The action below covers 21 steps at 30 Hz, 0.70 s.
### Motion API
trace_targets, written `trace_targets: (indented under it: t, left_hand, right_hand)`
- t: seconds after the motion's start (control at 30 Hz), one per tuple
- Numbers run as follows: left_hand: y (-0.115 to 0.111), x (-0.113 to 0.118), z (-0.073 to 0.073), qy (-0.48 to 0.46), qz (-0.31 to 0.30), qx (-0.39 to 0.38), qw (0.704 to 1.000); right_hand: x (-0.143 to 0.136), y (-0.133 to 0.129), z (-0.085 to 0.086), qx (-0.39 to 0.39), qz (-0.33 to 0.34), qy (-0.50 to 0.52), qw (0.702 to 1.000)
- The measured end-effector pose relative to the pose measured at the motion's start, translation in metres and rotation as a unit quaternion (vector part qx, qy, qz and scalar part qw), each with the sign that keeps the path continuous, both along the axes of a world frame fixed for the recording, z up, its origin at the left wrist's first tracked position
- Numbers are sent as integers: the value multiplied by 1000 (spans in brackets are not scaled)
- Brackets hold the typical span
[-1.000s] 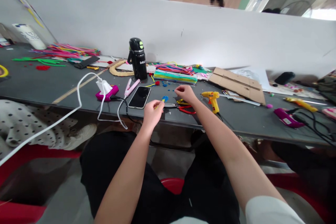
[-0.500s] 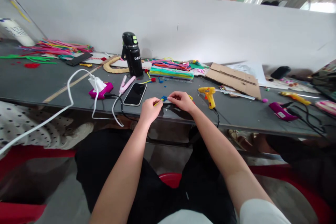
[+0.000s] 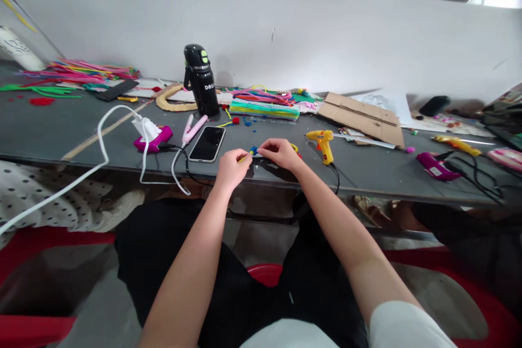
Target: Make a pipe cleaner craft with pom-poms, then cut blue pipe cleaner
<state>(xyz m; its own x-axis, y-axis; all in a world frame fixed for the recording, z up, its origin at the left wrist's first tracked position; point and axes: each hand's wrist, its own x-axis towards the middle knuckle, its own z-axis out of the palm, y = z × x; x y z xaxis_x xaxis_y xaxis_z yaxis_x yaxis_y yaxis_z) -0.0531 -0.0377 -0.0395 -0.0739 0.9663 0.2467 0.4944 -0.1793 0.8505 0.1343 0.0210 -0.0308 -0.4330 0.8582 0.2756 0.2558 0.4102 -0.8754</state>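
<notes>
Close to the table's front edge, my left hand point(image 3: 233, 167) is closed in a pinch on a thin yellow stem, perhaps a pipe cleaner point(image 3: 243, 159). A small fuzzy blue piece point(image 3: 253, 150) shows at the stem's far end, between my two hands. My right hand point(image 3: 281, 153) has its fingertips pinched together at the blue piece; their exact contact is too small to make out. Partly hidden behind my right hand lies a thing with a yellow looped handle point(image 3: 294, 148). To its right, a yellow hot glue gun point(image 3: 323, 144) rests on the table.
Left of my hands lie a phone point(image 3: 207, 144), a pink hair straightener point(image 3: 193, 129) and a purple power block point(image 3: 153, 138) with cables. Behind stand a black bottle point(image 3: 201, 81) and bundled pipe cleaners point(image 3: 264, 110). Cardboard point(image 3: 362, 118) lies at the back right.
The view has shifted slightly, so everything sits a little higher and further left. Both hands keep nearly the same pinch around the blue piece and yellow stem.
</notes>
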Motion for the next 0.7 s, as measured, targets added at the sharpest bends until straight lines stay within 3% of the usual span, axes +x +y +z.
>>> trace_targets:
  t: [0.7]
  left_hand:
    - [1, -1, -1, -8, -25, -4, 1000]
  right_hand:
    - [-1, 2, -4, 17, -19, -12, 1000]
